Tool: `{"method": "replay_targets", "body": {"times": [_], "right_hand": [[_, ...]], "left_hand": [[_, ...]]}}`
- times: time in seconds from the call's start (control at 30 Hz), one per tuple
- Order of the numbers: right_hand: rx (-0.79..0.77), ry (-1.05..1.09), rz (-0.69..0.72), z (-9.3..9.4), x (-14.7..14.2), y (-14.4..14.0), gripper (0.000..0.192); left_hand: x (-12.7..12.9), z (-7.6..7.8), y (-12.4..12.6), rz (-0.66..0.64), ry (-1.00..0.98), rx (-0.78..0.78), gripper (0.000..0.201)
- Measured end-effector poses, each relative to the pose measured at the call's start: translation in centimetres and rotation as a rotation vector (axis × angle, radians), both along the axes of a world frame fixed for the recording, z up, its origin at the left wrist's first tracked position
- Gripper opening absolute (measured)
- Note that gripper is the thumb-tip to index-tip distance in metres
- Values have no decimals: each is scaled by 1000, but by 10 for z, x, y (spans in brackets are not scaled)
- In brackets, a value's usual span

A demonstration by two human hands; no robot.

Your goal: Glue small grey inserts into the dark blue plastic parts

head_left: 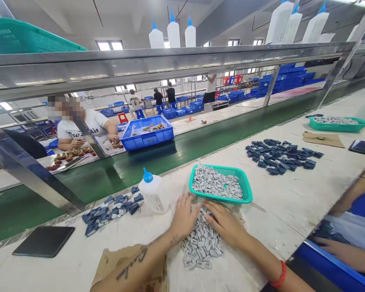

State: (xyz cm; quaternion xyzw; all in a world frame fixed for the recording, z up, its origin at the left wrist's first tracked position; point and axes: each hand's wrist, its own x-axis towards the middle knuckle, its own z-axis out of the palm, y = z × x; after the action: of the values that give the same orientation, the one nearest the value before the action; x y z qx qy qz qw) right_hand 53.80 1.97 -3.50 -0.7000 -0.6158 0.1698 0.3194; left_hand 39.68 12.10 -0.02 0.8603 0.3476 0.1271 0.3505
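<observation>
My left hand [185, 215] lies open along the left side of a heap of small grey-white plastic pieces [202, 245] on the worktable. Across from it, my right hand [223, 221] rests on the heap's right side with its fingers stretched out. Just beyond both hands stands a green basket [247, 190] full of the same kind of pieces. To the left are a white squeeze bottle [155, 194] with a blue nozzle and a group of dark blue pieces [109, 213], some with light parts attached.
A black tablet-like object [44, 241] and brown cardboard [134, 267] lie at the left. More dark blue pieces [281, 156] and another green basket [337, 125] are at right, near a co-worker's arms. Beyond the green conveyor [194, 140], a person sits by a blue crate [147, 140]. A metal shelf [176, 61] crosses above.
</observation>
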Motion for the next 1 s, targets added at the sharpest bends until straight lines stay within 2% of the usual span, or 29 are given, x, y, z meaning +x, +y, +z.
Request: {"method": "replay_targets", "body": {"times": [0.1,0.27,0.37,0.43,0.5,0.57,0.6,0.67,0.7,0.87,0.93,1.0], "right_hand": [[4,9,19,0,-16,-4,56],[-22,18,23,7,-45,-31,60],[-48,22,36,12,-54,-52,61],[-67,33,40,11,-54,-67,63],[-94,14,20,7,-52,-79,69],[-130,-53,14,-1,-48,-88,85],[-147,-99,24,-6,-47,-91,95],[-164,-190,66,-15,-46,-93,106],[-155,-233,81,-19,-46,-94,106],[20,-430,43,-32,-49,-92,91],[97,-480,-1,-33,-50,-90,90],[187,-514,-57,-30,-52,-89,87]], "left_hand": [[5,-3,12,-140,-11,-3,35],[-11,-10,-13,-254,-46,-83,39],[-26,-4,-16,-322,-7,-150,49],[-35,6,-8,-420,52,-175,68],[-43,18,1,-542,131,-176,104],[-48,27,4,-644,209,-158,133],[-50,30,3,-677,242,-149,138],[-49,29,-6,-698,283,-139,133],[-47,27,-12,-696,290,-139,129],[-39,17,-37,-666,275,-164,111],[-43,23,-38,-611,263,-167,109],[-55,37,-36,-534,242,-153,105]]}}
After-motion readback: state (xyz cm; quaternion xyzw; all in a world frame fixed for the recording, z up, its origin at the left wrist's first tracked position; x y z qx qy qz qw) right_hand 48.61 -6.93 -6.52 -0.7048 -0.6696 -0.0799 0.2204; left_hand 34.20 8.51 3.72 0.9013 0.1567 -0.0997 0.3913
